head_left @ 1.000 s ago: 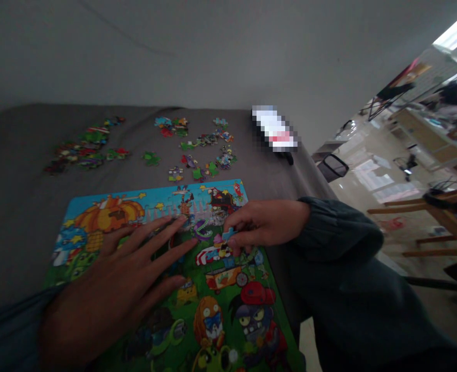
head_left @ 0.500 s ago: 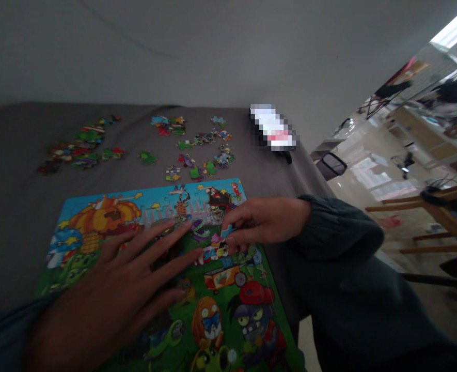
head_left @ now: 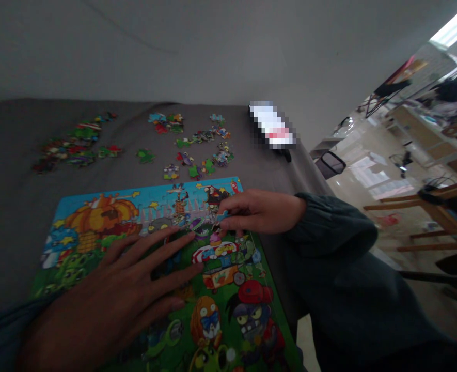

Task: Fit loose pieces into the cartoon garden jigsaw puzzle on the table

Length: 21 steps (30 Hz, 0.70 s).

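Note:
A colourful cartoon jigsaw puzzle board [head_left: 96, 217] lies on a grey cloth-covered table [head_left: 19, 206]. My left hand [head_left: 112, 294] rests flat on the board with its fingers spread, holding nothing. My right hand [head_left: 261, 212] is at the board's right edge and pinches a small blue puzzle piece [head_left: 222, 215] between thumb and fingers, just above the picture's upper right part.
Loose puzzle pieces [head_left: 197, 150] lie scattered behind the board, with another cluster of pieces [head_left: 73, 147] at the far left. A blurred white object [head_left: 272, 126] sits at the table's back right corner. Right of the table are a tiled floor and a wooden chair [head_left: 437, 217].
My right hand with the blue piece has shifted a little up the board, away from me. My left hand has stayed flat on the board, sliding slightly towards me.

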### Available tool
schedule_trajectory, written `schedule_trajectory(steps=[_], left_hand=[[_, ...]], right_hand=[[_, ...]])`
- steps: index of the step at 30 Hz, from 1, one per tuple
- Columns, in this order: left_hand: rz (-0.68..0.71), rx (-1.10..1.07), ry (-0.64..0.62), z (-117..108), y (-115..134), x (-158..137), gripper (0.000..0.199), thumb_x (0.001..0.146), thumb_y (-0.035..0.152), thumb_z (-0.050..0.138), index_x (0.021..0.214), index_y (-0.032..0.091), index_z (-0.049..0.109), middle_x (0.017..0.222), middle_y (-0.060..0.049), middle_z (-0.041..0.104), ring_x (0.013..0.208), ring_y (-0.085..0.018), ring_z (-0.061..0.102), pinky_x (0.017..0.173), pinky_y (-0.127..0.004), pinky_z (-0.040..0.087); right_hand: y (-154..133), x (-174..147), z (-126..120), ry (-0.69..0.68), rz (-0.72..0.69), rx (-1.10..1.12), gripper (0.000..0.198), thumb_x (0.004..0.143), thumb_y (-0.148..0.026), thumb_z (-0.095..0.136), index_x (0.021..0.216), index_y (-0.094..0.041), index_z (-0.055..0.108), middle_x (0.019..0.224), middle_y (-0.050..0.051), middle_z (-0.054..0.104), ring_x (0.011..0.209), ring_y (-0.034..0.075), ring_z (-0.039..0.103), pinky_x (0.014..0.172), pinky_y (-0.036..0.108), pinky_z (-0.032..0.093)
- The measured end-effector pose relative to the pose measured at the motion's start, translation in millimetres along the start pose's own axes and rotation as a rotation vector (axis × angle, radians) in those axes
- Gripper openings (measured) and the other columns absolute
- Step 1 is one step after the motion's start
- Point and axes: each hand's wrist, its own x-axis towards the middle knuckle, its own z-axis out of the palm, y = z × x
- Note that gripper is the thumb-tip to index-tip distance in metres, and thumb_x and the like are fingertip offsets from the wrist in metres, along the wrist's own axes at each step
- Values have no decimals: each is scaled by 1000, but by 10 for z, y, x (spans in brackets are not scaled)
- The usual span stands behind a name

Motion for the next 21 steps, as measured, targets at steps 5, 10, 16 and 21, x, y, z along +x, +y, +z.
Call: schedule_trajectory(steps=[5, 10, 16, 21], left_hand=[[24, 9, 6, 12, -36, -15, 42, 100, 52, 45, 142, 53, 48, 157, 9, 46, 139, -30, 45, 109, -44, 28], [30, 2, 16, 37, -52, -32, 44, 100, 52, 45, 144, 52, 47, 158, 9, 45, 141, -29, 43, 113, -44, 24], [33, -17, 2, 39, -43, -47, 44, 101, 52, 43, 145, 51, 46, 159, 8, 43, 144, -27, 37, 117, -43, 16], [33, -16, 25, 20, -47, -35, 48, 100, 49, 45, 149, 48, 42, 160, 10, 41, 146, -27, 36, 117, -43, 21]], right_hand=[[22, 19, 0, -17, 8, -8, 15, 101, -24, 53, 91, -14, 58, 100, 6, 76, 67, 6, 61, 64, 20, 51], [43, 25, 2, -21, 1, -2, 15, 101, -24, 52, 92, -14, 58, 104, 9, 75, 71, 7, 61, 68, 21, 53], [33, 11, -18, 47, -75, -116, 18, 100, -25, 55, 96, -10, 64, 78, 1, 67, 64, 7, 57, 60, 19, 46], [4, -22, -7, 138, -157, -139, 16, 94, -23, 66, 98, -9, 72, 80, 1, 66, 68, 7, 57, 64, 18, 47]])
